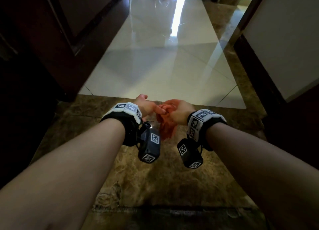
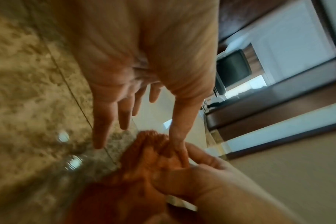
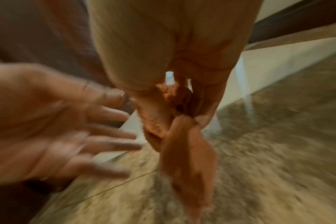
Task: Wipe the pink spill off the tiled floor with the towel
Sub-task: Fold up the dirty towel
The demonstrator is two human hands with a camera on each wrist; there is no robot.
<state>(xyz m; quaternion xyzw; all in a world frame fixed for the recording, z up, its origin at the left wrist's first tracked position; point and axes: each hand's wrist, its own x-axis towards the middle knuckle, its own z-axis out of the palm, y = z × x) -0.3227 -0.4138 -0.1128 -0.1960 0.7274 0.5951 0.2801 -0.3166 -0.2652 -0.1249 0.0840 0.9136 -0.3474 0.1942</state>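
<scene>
An orange towel [image 1: 167, 126] hangs bunched from my right hand [image 1: 174, 109], whose fingers are curled round its top. In the right wrist view the towel [image 3: 188, 151] trails down from that fist [image 3: 182, 106] above the brown tile. My left hand [image 1: 148, 107] is just to the left, fingers straight and spread. In the left wrist view its thumb [image 2: 177, 136] touches the towel [image 2: 144, 151] at the right hand [image 2: 192, 181]. No pink spill shows in any view. Both wrist views are blurred.
Brown marbled tile [image 1: 155, 178] lies under my arms, and glossy cream tiles [image 1: 155, 65] run ahead down a hallway. Dark wooden panels [image 1: 43, 39] close the left side. A white wall [image 1: 284, 48] with a dark baseboard stands on the right.
</scene>
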